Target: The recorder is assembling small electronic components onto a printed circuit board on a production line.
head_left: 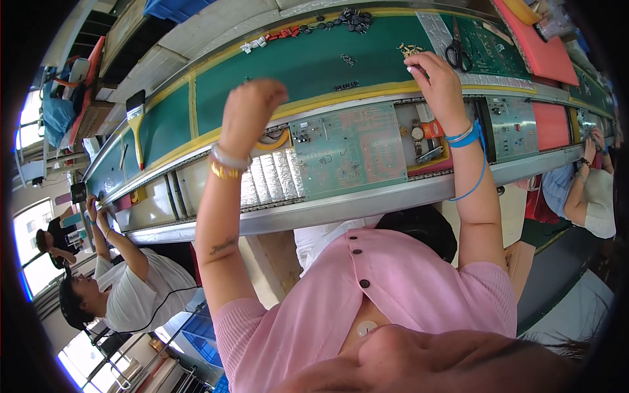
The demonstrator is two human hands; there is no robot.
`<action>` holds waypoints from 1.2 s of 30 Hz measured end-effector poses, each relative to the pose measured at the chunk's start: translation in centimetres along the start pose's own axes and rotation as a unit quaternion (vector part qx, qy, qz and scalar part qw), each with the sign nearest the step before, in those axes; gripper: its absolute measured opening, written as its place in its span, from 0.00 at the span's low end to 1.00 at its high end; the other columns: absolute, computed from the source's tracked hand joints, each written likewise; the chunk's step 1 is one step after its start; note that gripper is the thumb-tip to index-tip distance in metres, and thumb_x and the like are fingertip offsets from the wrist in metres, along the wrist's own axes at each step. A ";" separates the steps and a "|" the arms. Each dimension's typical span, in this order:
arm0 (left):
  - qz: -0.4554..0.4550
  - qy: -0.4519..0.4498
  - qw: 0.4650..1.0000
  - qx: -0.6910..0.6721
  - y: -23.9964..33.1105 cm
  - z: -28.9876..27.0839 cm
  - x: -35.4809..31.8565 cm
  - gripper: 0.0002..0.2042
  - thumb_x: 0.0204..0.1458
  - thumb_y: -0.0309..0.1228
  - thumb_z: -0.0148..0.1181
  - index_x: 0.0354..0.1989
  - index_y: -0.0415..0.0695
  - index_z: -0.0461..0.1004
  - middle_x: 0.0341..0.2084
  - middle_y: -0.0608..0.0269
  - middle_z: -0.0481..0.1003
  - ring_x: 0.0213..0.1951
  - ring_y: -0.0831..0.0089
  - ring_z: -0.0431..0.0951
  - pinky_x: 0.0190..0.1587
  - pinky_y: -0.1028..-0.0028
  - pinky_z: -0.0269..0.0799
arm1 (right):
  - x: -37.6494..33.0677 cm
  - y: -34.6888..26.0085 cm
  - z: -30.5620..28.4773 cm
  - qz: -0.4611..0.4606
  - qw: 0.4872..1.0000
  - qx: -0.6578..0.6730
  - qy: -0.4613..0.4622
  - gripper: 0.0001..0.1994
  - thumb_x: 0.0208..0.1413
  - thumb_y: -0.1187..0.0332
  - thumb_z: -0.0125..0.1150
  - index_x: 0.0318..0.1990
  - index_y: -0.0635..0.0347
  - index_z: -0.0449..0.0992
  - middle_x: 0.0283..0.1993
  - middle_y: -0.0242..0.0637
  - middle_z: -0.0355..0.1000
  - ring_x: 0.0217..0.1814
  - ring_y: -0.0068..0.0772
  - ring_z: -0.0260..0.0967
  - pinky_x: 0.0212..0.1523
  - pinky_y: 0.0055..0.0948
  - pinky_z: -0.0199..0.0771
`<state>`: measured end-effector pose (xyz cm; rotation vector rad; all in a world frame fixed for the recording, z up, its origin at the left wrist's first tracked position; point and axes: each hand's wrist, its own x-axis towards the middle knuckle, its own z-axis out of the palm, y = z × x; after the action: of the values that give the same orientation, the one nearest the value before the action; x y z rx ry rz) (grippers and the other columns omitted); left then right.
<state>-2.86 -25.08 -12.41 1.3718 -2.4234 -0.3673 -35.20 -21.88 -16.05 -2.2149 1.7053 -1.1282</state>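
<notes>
Both hands up over the bench, well apart from each other. L hand [252,108] is over the near edge of the green mat [223,92], motion-blurred, fingers curled; can't tell if it's gripping anything. R hand [438,82] is at the small gold-colored component pile [411,49] on the far R part of the mat, thumb + index right by it; can't tell if a pc is pinched. Blue wrist strap [464,138] on R wrist, cord hanging down the forearm.

Green PCB [354,157] sits on the conveyor rails in front of the torso, between the forearms; few dark comps at its upper L corner. R of it: tray section w/ a wristwatch [417,133], then a 2nd PCB [512,131].

Along the mat's far edge, L to R: white comps [251,46], red comps [283,33], black comps [357,21]. Black-handled scissors [457,54] just R of the R hand. Yellow-handled brush [135,124] far L. Co-worker [144,295] seated L; another co-worker [593,190] at far R.
</notes>
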 end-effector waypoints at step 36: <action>-0.006 -0.003 0.967 -0.254 3.6 1.6 -1.9 0.09 0.44 0.18 0.58 0.36 0.38 0.77 0.31 0.59 0.78 0.33 0.74 0.79 0.38 0.77 0.75 | -8.1 -4.9 0.7 -0.057 0.967 0.134 -0.207 0.05 0.44 0.75 0.61 0.30 0.58 0.73 0.32 0.34 0.70 0.38 0.39 0.68 0.37 0.34 0.68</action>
<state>-5.42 -21.55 -12.84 1.1485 -2.1130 -0.9222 -31.60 -13.25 -17.82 -2.2002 1.1971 -0.7836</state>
